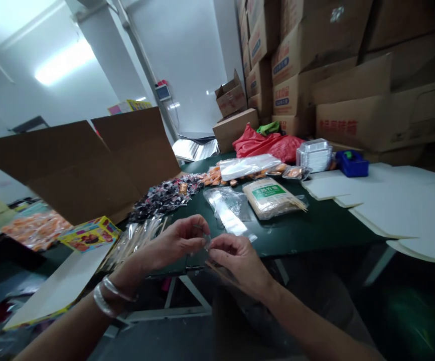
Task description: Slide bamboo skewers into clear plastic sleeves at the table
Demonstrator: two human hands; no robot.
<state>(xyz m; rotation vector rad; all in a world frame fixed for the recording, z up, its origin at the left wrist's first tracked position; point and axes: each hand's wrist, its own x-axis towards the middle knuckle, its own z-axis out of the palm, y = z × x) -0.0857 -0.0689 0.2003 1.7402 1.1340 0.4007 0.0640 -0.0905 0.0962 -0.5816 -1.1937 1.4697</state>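
My left hand (177, 241), with silver bangles at the wrist, is closed in a pinch on a clear plastic bag (207, 243). Opposite it, my right hand (238, 258) pinches the same clear plastic at its fingertips. Thin bamboo sticks (217, 269) run beneath the right hand's fingers, and the palm partly hides them. Just beyond both hands lie flat clear plastic bags (228, 208) on the dark green table (277, 235). A pack of bamboo sticks (270, 195) with a green and white label rests behind the right hand, some sticks poking out. Bagged sticks (136, 240) lie beside the left forearm.
A pile of small dark wrapped packets (164, 195) and orange wrapped pieces (213, 176) spreads across the back. Stacked clear trays (314, 155), a blue tape dispenser (351, 163) and white sheets (401, 200) are at right. An open carton (127, 155) stands left; a yellow box (89, 234) sits nearer.
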